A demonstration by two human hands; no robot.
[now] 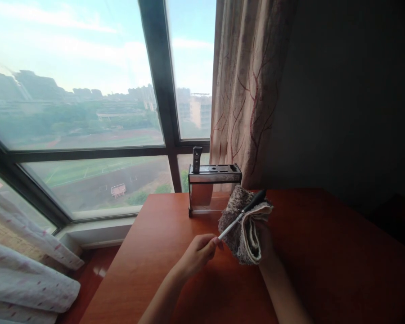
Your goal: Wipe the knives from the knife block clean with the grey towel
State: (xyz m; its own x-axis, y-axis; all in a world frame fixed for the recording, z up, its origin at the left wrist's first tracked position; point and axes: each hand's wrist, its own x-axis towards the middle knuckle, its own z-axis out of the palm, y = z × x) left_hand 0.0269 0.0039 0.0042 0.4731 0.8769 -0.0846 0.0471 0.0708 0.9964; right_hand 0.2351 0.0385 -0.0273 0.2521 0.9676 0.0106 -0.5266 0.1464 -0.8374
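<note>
My left hand (202,252) is closed, its thumb and fingers pinching the tip of a thin, pale metal sharpening steel (231,226). The steel slants up to the right and ends in a black handle, which lies against a folded, fuzzy grey-brown cloth (234,216). My right hand (266,240) is wrapped round the cloth from the right side; its fingers are mostly hidden behind the folds. Just beyond the cloth stands a knife block (214,177) with clear sides and a slotted top. One knife with a black riveted handle (197,159) sticks up from its left slot.
Everything is on or above a reddish-brown wooden table (148,265). Large windows (87,90) lie behind and to the left, with a patterned curtain (246,90) behind the block. A second, whitish curtain (27,274) hangs at lower left. A dark wall (344,99) is at right.
</note>
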